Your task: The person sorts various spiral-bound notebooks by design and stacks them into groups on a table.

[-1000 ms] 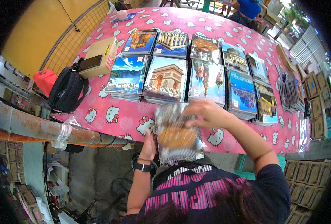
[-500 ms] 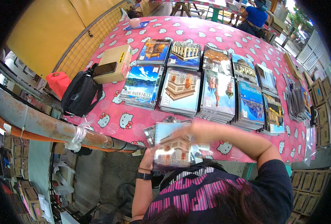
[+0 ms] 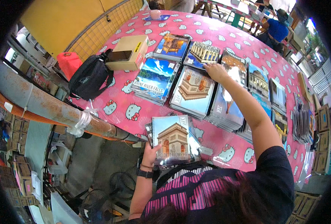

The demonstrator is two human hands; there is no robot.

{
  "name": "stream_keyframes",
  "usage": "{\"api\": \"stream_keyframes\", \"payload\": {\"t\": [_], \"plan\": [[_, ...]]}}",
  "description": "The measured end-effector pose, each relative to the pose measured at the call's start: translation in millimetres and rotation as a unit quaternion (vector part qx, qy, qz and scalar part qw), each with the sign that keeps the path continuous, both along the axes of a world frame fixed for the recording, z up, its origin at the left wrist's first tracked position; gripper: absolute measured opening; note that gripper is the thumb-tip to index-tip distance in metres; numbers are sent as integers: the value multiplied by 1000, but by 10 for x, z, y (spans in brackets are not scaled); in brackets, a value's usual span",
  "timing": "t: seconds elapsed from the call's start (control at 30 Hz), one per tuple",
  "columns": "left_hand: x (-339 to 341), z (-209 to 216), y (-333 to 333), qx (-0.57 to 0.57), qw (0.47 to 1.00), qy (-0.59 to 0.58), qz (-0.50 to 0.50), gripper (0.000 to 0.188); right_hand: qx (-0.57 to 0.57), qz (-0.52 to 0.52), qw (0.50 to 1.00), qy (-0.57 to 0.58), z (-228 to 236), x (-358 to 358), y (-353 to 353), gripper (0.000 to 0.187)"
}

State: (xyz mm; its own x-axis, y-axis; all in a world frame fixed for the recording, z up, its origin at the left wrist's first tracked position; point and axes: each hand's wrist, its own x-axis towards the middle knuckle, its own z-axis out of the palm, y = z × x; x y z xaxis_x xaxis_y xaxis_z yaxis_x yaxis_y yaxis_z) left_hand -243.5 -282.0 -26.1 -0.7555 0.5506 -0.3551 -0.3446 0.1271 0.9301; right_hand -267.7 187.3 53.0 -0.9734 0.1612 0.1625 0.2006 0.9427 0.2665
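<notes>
My left hand [image 3: 149,155] is closed on the left edge of a spiral notebook [image 3: 174,139] with a stone arch on its cover, its thumb on top. More notebooks show beneath it, at the table's near edge. My right arm stretches over the piles. The fingers of my right hand [image 3: 215,72] are drawn together at the near edge of the columned-temple notebooks [image 3: 201,55], just beyond the pile of arch notebooks [image 3: 193,90]; whatever they pinch is hidden. Left of these lie the river-picture notebooks [image 3: 156,79]. A pile with a towered cover [image 3: 227,106] is partly under my right forearm.
More notebook piles [image 3: 260,80] stand to the right on the pink patterned tablecloth [image 3: 131,112]. At the left are a black bag [image 3: 89,76], a red pouch [image 3: 72,64] and a carton [image 3: 137,43] with a phone [image 3: 120,55]. A rusty pipe [image 3: 57,108] runs beside the table. A person in blue [image 3: 276,31] sits far right.
My right hand has moved away from the held notebooks, forward to the far piles. My left hand still holds the arch notebook. The view has shifted slightly.
</notes>
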Motion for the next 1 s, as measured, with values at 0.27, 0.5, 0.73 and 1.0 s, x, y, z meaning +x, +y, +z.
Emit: {"api": "stream_keyframes", "payload": {"t": [0.27,0.5,0.73,1.0], "plan": [[-150,255,-32,210,942,-261,7,66,-422,274,848,-166,1246,766,-1814,37],[-87,187,-11,45,994,-96,-27,54,-39,124,985,116,-9,-549,-2205,50],[-114,72,-117,246,930,-272,-7,40,-301,342,890,-34,593,171,-2387,36],[-56,-19,-129,89,983,-155,44,42,-136,77,983,-97,126,-508,-2527,101]]}}
